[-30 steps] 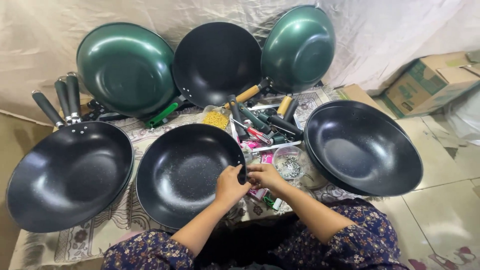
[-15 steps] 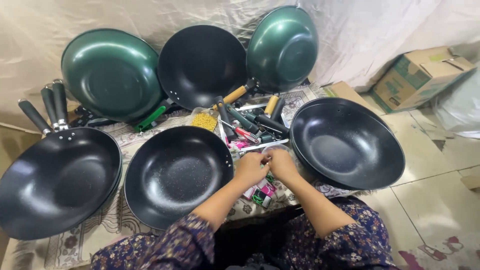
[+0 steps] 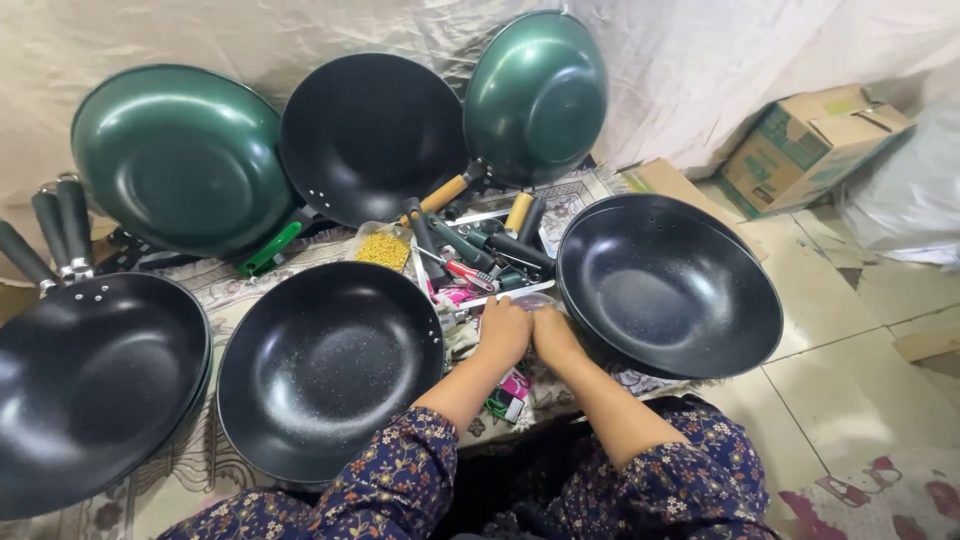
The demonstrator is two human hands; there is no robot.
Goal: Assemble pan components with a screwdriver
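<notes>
We press left hand [image 3: 503, 331] against right hand [image 3: 553, 333] | grip unclear, something small and clear between them | black round metal wok [image 3: 330, 370] left | black wide metal wok [image 3: 668, 285] right

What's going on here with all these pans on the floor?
A person sits on the floor with both hands together, the left hand and right hand working in a pile of handles and small parts. A black wok lies on their left, another black wok on their right. What the hands hold is hidden.
</notes>
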